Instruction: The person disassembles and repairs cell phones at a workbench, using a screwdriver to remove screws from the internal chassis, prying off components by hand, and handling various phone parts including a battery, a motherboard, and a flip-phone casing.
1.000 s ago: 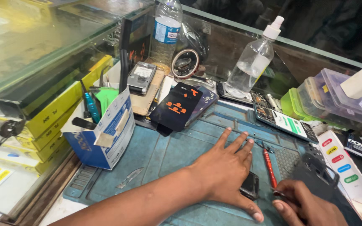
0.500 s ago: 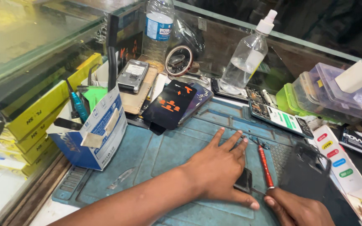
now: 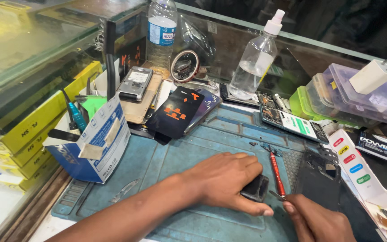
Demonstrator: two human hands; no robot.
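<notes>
The left hand [image 3: 227, 179] curls over a small black component [image 3: 256, 188], pinning it on the blue work mat [image 3: 180, 152] at the bench's near edge. The right hand [image 3: 319, 222] grasps a thin metal tool [image 3: 276, 195], its tip touching the component's right side. A red-handled screwdriver [image 3: 277, 172] lies just beside the component. A dark phone frame [image 3: 316, 179] rests to the right.
</notes>
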